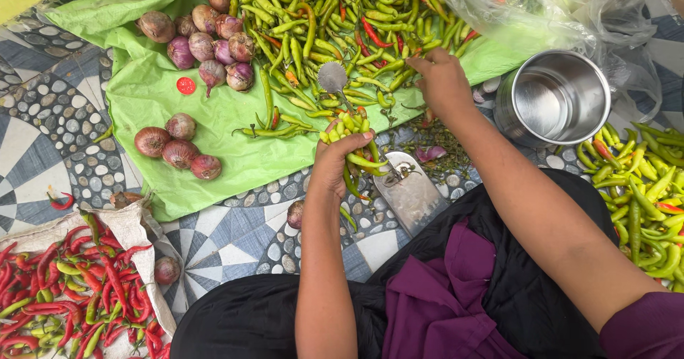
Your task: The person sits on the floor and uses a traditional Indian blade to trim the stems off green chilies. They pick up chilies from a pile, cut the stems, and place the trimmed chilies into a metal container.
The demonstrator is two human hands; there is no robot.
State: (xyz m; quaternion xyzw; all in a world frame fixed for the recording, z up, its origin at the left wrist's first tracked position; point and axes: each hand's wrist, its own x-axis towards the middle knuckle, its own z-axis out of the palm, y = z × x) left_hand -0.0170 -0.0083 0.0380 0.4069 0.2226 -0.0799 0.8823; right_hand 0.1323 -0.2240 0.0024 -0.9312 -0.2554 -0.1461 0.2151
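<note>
Head view: left hand (331, 166) clamps a bunch of green chillies (353, 145), long axes roughly vertical, stems up twd the floor cutter's blade (333, 77). Right hand (442, 81) sits further out, fingers pinched in the chilli pile (335, 17) on green plastic sheet (178, 95); steel pot (559, 95) just right.

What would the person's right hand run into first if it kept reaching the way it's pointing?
The right hand points up-left into the pile of green chillies on the green plastic sheet; its fingertips seem almost on them already, though depth is unclear.

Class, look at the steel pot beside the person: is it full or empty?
Empty: the steel pot stands upright, and its bare shiny bottom shows, with no chillies inside.
</note>
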